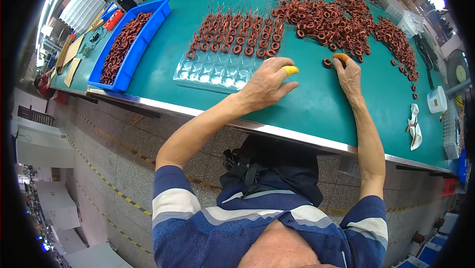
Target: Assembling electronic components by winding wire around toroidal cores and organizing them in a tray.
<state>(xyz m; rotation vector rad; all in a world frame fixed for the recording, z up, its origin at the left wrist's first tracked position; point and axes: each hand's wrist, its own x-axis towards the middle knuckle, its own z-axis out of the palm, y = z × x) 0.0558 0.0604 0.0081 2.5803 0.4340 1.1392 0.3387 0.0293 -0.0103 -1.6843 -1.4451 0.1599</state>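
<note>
My left hand (271, 84) hovers over the right front corner of a clear plastic tray (208, 84), with a yellow finger cover on one finger. Its thumb stands apart from the bent fingers, and nothing shows between them. Copper-red wire-wound ring coils (237, 35) fill the tray's far rows, their wire ends pointing up; the near cups hold none. Farther right, my right hand (350, 76) has an orange finger cover, its fingertips drawn together at the table. Just left of them is a single ring coil (327, 63); whether they grip it or its wires is unclear.
A large heap of ring coils (321, 18) spreads across the back right of the green table (307, 104). On the left stands a blue bin (143, 45) of reddish rings. A white cloth (414, 128) and a white tub (437, 99) lie at the right.
</note>
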